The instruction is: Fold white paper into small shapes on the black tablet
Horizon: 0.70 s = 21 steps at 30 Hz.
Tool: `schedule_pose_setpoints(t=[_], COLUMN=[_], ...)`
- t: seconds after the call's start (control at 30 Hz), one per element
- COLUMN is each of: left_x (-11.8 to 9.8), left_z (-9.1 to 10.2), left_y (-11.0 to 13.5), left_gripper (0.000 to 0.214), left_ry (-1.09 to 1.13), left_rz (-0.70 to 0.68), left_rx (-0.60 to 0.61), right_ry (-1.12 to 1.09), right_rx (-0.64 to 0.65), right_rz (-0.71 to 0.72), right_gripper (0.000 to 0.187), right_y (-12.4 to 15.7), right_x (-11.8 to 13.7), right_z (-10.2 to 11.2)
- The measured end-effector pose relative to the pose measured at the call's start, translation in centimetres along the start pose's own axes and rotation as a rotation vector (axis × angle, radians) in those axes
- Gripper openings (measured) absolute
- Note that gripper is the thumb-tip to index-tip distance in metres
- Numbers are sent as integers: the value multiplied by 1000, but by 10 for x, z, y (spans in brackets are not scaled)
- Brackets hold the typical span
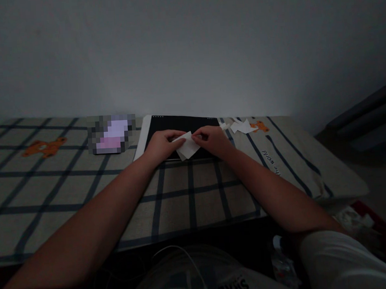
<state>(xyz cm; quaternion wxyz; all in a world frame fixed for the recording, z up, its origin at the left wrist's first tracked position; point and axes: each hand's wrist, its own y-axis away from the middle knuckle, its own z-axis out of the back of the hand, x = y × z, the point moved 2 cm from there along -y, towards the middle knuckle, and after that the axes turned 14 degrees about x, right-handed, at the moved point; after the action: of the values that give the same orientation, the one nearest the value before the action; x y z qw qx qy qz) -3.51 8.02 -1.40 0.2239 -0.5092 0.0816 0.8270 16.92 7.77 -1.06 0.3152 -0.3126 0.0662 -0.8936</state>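
Note:
Both hands meet over a flat black sheet (172, 123) with a white left margin, lying on the checked tablecloth. Between them is a small piece of white paper (189, 148), with angled edges that look folded. My left hand (162, 144) grips its upper left side, thumb on top. At the paper's upper right, the thumb and fingertips of my right hand (214, 139) pinch its edge. Just beyond my right hand lie some white paper pieces (242, 126), their exact shapes hard to make out in the dim light.
A lit, blurred-out phone-like screen (113, 135) lies left of the sheet. The tablecloth (68, 181) drapes over the table's front edge. Below on the right are a clear plastic bottle (283, 260) and a red container (371, 221) with crumpled white stuff. A wall stands behind.

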Motion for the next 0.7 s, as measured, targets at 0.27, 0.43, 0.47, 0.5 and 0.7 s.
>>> schedule_pose_setpoints(t=[0.27, 0.43, 0.47, 0.5, 0.7], left_x=[1, 1, 2, 2, 0], left_z=[1, 2, 1, 1, 2], left_y=[1, 1, 1, 1, 1], left_gripper=[30, 30, 30, 31, 32], left_ry=[-116, -181, -195, -209, -247], left_rz=[-10, -52, -56, -60, -54], left_rx=[-5, 2, 6, 12, 24], right_ry=[74, 142, 161, 175, 143], right_rx=[29, 58, 61, 60, 18], right_rz=[10, 7, 11, 21, 150], right_gripper=[14, 16, 16, 16, 17], right_y=[0, 1, 2, 2, 1], right_x=[0, 3, 3, 4, 5], right_z=[0, 1, 1, 1, 2])
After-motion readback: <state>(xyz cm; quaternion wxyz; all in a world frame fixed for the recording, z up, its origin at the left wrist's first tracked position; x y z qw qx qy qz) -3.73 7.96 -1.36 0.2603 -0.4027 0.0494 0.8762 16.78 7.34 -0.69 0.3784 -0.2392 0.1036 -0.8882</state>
